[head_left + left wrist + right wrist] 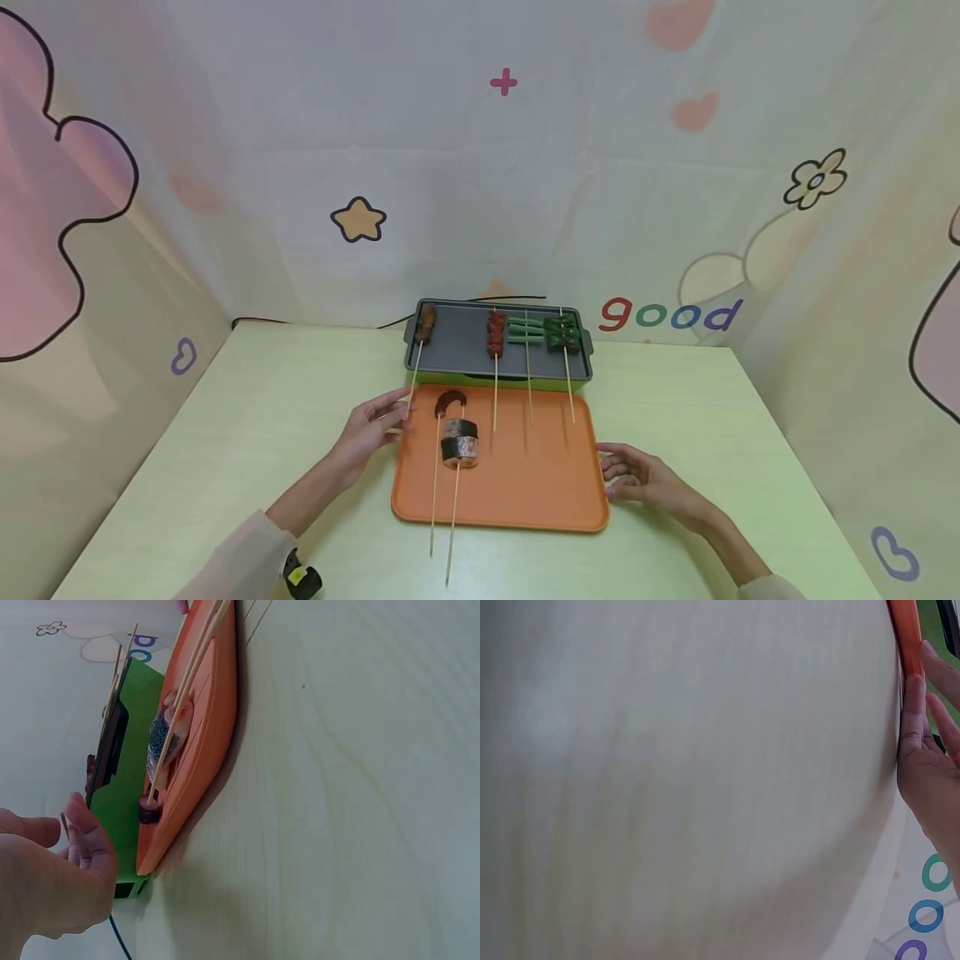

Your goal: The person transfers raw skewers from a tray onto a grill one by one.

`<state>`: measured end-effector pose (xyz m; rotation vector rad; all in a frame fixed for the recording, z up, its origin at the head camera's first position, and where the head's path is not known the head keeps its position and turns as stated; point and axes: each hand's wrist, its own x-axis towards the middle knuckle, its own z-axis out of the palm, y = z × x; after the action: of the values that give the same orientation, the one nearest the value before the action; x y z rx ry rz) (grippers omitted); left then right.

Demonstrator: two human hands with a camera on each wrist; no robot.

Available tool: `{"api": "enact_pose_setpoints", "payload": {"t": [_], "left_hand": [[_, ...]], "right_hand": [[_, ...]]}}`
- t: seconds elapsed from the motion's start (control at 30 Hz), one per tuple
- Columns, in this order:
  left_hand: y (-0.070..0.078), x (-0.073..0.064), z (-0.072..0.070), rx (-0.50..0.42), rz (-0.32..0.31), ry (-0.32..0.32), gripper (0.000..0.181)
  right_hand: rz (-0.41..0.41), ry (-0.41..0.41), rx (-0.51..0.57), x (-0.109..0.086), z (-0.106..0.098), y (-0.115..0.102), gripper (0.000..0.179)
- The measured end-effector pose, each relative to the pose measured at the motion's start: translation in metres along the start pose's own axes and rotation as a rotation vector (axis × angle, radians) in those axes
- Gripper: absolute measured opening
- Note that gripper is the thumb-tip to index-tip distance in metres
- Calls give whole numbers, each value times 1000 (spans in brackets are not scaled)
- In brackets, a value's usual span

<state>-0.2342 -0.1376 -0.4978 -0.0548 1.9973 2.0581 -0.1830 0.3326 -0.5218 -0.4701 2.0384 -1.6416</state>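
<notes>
My left hand (367, 433) pinches the lower stick end of a brown meat skewer (426, 323) at the tray's upper left. That skewer's meat lies on the left side of the grey grill plate (459, 340). At the right edge of the orange tray (536, 492), my right hand (645, 479) rests with thumb and fingertips touching the rim. On the tray's left half lie a skewer with a dark curved piece (450, 402) and a black-and-white banded roll skewer (460, 443). In the left wrist view, the left hand (64, 877) is beside the green grill base (124, 817).
On the grill lie a red meat skewer (496, 333), a green bean skewer (517, 331) and a leafy green skewer (562, 333), sticks overhanging the tray. A black cord (258, 320) runs along the table's back. Printed cloth (450, 167) encloses the table (300, 375).
</notes>
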Motion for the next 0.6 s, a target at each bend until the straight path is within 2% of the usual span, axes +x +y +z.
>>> {"api": "enact_pose_setpoints", "payload": {"t": [0.13,0.2,0.3,0.4,0.6], "left_hand": [[-2,-13,-3,40,-38,-4,46],[-5,-23,-5,64,-58,-33,46],[-12,-41,-6,117,-78,-117,46],[-19,-59,-6,153,-81,-227,47],[-31,-83,-2,141,-117,-360,45]], "right_hand": [[8,-1,2,2,0,0,69],[20,1,1,3,0,1,69],[28,6,-15,5,0,3,70],[36,15,-31,5,0,4,69],[45,24,-29,3,0,2,71]]}}
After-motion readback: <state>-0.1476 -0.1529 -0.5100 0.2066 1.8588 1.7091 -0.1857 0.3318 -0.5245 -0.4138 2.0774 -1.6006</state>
